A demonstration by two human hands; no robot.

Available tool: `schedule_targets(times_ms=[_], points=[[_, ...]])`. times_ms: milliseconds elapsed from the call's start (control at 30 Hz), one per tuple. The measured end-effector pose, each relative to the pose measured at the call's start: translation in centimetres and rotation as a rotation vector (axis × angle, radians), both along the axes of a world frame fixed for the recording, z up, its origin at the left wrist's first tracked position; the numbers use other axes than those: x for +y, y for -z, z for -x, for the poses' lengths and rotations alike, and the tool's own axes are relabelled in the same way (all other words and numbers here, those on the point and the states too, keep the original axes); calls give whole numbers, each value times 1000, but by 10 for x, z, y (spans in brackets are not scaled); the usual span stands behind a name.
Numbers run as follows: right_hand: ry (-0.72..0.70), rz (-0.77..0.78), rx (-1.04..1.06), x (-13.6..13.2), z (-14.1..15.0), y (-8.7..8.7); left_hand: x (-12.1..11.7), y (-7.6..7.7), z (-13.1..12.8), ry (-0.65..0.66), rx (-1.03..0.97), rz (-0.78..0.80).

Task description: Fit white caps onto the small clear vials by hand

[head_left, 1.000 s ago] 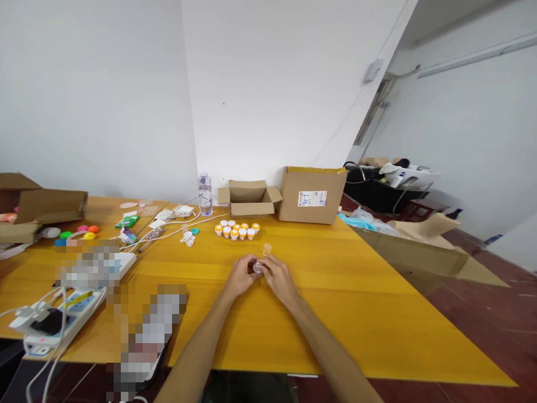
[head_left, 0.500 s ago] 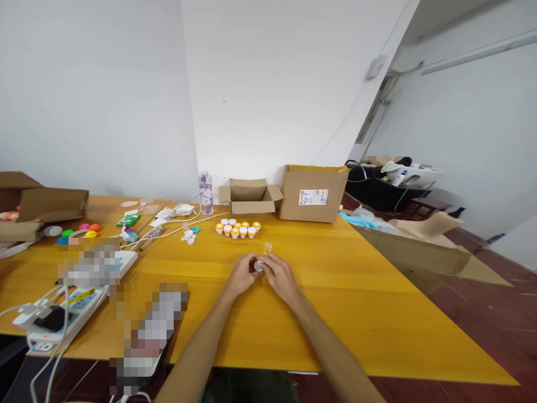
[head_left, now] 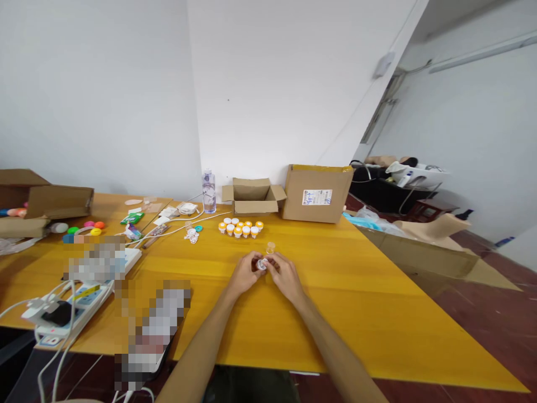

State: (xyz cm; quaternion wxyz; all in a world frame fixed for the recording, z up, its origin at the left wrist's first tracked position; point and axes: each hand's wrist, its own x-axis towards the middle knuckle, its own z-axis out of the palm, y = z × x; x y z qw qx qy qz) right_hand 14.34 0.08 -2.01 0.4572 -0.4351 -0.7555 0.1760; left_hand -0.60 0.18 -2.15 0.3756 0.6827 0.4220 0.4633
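At the lower left of centre we see a left forearm (head_left: 201, 342), and at the lower right a right forearm (head_left: 331, 342); both are bare, smooth in outline, broad at the bottom edge and tapering to narrower wrists. Our left hand (head_left: 244, 274) and right hand (head_left: 287, 278), mid-frame, are bare too, with slim fingers; their nails are too small for us to make out. Bottom centre shows a dark patch (head_left: 251, 385): clothing or seat, we cannot tell.
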Motion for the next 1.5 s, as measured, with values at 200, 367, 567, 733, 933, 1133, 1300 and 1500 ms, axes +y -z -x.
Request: schedule_targets(times_ms=[200,367,567,733,933,1133,1300,1500], points=[[2,14,4,-2,0,-2,0,0,1,-5,9,10],[17,9,4,-3,1,-3,-1,0,1,1,17,-6],[6,44,20,-3,1,-3,1,2,1,5,-13,-2],[21,68,97,-1,3,-2,3,5,0,2,-63,22],[-93,288,326,5,3,3,3,1,0,-57,-99,19],[-222,535,599,5,4,4,6,-4,1,-116,-136,20],[-281,690,836,1,6,2,6,-4,0,-65,-229,55],[-287,774,923,3,3,1,2,-9,-2,-19,-249,58]])
